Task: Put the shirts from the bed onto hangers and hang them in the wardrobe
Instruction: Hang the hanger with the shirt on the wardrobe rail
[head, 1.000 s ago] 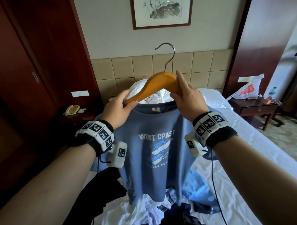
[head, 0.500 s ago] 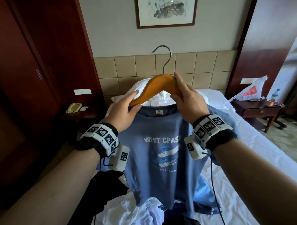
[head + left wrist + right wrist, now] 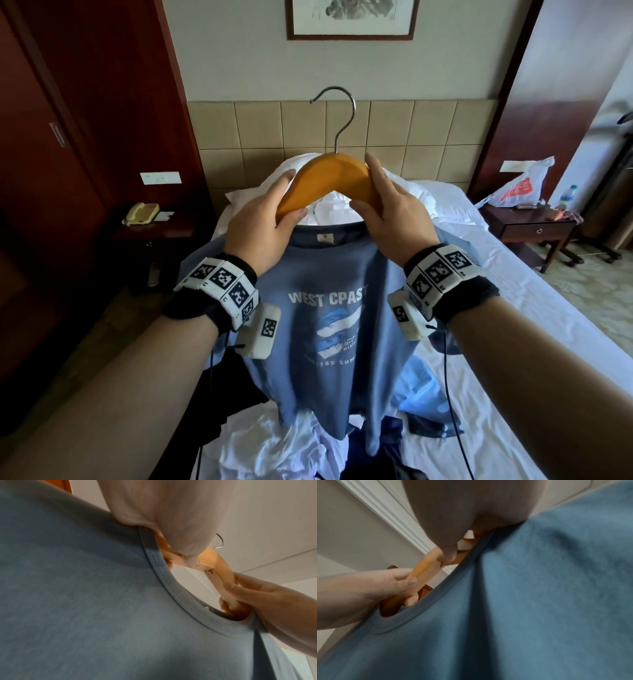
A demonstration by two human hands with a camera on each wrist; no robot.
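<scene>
Head view: both hands now grip the hanger (image 3: pixel 330 178), left hand (image 3: pixel 263 228) and right hand (image 3: pixel 394 219) each curled around an arm. Tilted before, it sits level inside the blue shirt (image 3: pixel 329 308), held above the bed (image 3: pixel 513 274), probably ready for the wardrobe.

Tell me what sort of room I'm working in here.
Most likely a hotel bedroom: a bed with white sheets and a padded headboard, dark nightstands on both sides, one bearing a phone, and a framed picture on the wall above.
</scene>
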